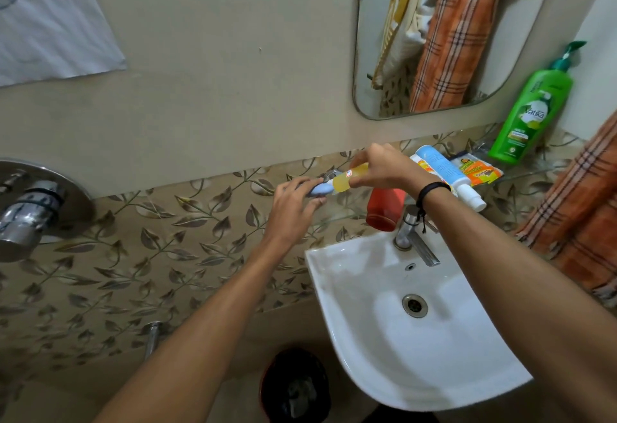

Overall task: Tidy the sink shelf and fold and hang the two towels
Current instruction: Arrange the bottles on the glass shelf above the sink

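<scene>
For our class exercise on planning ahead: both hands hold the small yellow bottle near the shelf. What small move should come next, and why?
Probably stand the yellow bottle upright on the glass shelf. The right hand grips its body, the left hand holds its blue cap, and it is held sideways, not yet set down.

bottle: clear yellow, pale blue cap, white label with red edge. pump bottle: bright green, teal pump, white and green label. tube: white with light blue panel, white cap. sachet: orange and yellow. jar: red. towel: orange, check of dark and pale lines; mirror reflects the same check and a second towel, white with mustard geometric lines. sink: plain white. upper tiles: plain beige. lower tiles: beige with grey-brown leaf-and-vine print. wristband: black. cloth top left: white, faint stripes. bin: dark red, black liner
</scene>
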